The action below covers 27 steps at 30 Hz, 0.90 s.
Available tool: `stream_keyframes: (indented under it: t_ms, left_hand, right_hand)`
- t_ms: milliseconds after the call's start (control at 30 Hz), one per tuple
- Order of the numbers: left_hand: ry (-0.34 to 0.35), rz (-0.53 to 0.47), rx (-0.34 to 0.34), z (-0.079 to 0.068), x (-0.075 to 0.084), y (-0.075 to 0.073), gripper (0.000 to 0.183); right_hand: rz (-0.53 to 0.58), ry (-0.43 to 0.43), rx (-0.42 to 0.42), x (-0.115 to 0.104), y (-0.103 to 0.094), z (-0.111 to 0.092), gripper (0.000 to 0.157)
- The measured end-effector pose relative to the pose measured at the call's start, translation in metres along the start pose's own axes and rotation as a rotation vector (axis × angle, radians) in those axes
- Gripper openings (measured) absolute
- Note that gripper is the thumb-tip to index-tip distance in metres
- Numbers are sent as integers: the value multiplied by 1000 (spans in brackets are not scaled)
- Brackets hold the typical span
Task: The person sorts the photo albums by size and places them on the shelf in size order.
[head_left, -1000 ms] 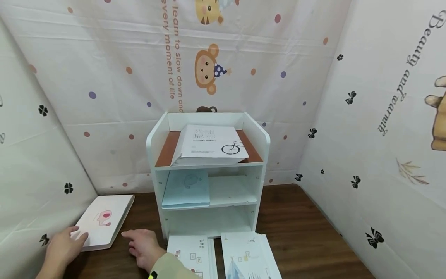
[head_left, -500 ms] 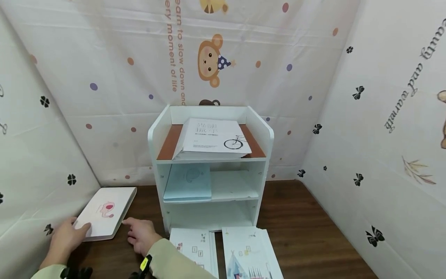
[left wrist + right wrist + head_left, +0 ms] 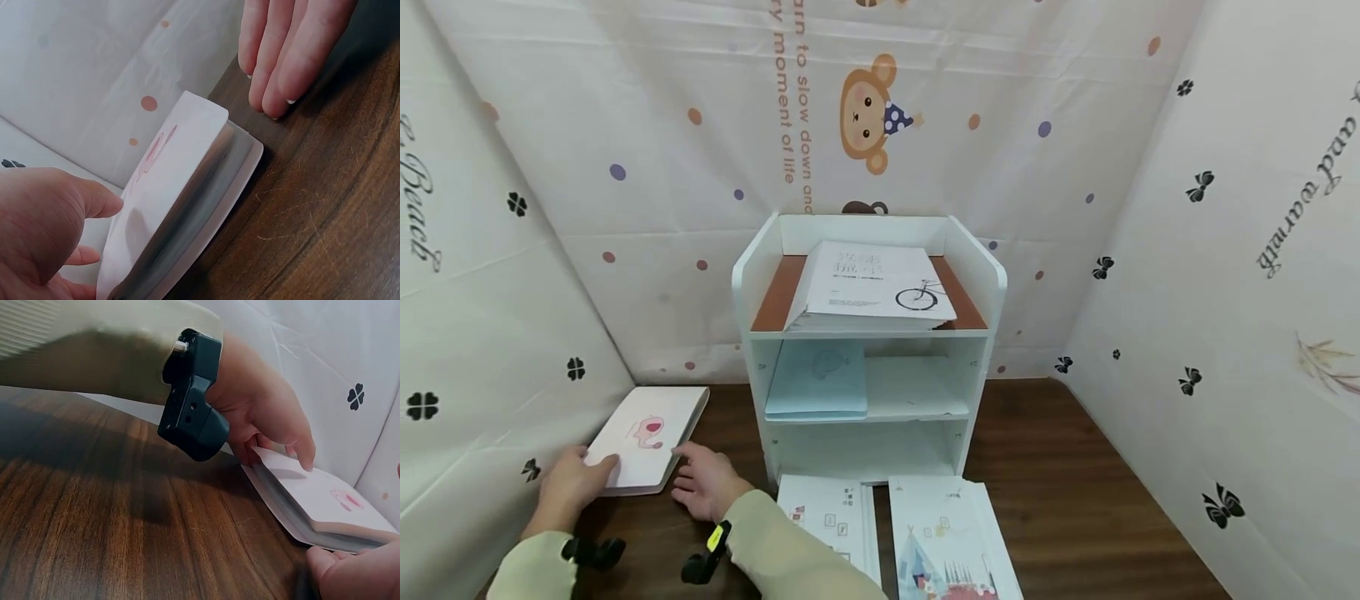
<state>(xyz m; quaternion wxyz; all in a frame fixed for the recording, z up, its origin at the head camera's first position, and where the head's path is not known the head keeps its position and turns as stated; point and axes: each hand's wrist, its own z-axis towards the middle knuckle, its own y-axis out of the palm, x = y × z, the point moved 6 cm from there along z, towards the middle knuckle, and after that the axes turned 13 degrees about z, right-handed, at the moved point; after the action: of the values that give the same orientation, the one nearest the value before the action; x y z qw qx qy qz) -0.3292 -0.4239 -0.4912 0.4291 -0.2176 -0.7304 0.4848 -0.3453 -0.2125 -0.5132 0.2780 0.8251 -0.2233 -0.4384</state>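
A white book (image 3: 632,462) with a pink elephant on its cover lies flat on the dark wooden table against the left wall. My left hand (image 3: 568,487) holds its near left corner, thumb on the cover and fingers at the side edge. The right wrist view shows the thumb of that left hand (image 3: 265,403) pressing on the cover. At the book's right edge is my right hand (image 3: 707,483), index fingertip right by the cover. In the left wrist view the fingers of the right hand (image 3: 294,50) stretch down nearly straight beside the book (image 3: 172,162).
A white three-level shelf (image 3: 988,333) stands in the middle, with a thick bicycle-cover book (image 3: 872,287) on top and a light blue book (image 3: 816,383) on the middle level. In front lie two white books, one at left (image 3: 827,517) and one at right (image 3: 947,525). Patterned cloth walls enclose the table.
The head view has tilted down and turned left, so the scene sits higher and further right. My right index finger has come closer to the book's right edge; the book stays flat.
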Motion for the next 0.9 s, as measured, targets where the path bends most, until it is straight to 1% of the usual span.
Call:
stream_keyframes:
  t_ms: [233,400,500,667,800,900]
  left_hand:
    - [-38,-79,6,2,-2,-2,79]
    - [-45,-105,17,3,-4,-3,78]
    - [-62,-125,17,3,-4,-2,78]
    - [-101,-178,9,3,-6,-1,77]
    - [-127,-233,-9,5,-9,1,77]
    - [-132,-249,-27,5,-11,2,77]
  right_hand:
    - [26,30,-49,3,5,4,71]
    - [32,48,-83,6,8,6,69]
    - [39,61,-98,5,9,7,70]
    - [32,76,-100,2,8,7,68]
    - [1,74,-90,-1,6,7,64]
    - [-33,60,-85,-3,7,8,61]
